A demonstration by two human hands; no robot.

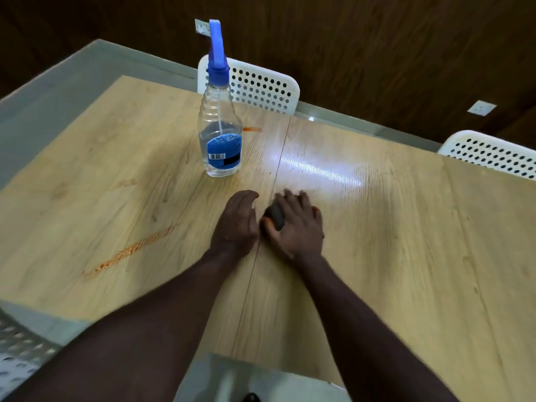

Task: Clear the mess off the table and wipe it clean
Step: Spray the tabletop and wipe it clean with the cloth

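Observation:
My right hand [295, 224] lies on the wooden table [406, 227] and grips a dark grey sponge [275, 216], with a bit of orange showing at its edges. My left hand [237, 219] rests on the table right beside it, fingers loosely curled and holding nothing. A clear spray bottle [219, 123] with a blue trigger head and blue label stands upright just beyond my left hand. An orange streak [130, 250] runs diagonally across the table to the left of my arms. A small orange smear [252, 129] lies to the right of the bottle.
Two white perforated chairs stand at the far side, one [261, 85] behind the bottle and one [493, 155] at the right. A perforated metal surface [17, 349] shows at the lower left. Dark wood panelling rises behind the table.

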